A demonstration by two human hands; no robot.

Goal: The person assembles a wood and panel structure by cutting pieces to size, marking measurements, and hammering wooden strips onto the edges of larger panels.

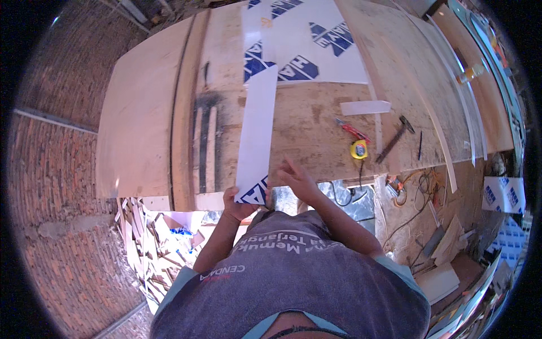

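A long white strip of sheet material with blue print [257,130] stretches from the table's near edge toward a larger sheet at the back. My left hand [240,206] grips its near end, with the fingers closed on the edge close to my body. Just right of that end is my right hand [298,182], its fingers apart and nothing seen in them. To the right on the wooden tabletop [316,135] lie a yellow tape measure [359,150], a red utility knife [355,133], a hammer [396,139] and a thin dark pencil-like stick [420,146].
A large white sheet with blue print [333,65] covers the back middle. A short white offcut [365,107] lies before it. Wooden battens [212,150] rest at left. Scraps [152,254] are heaped below the left edge; cables [403,198] tangle below the right edge.
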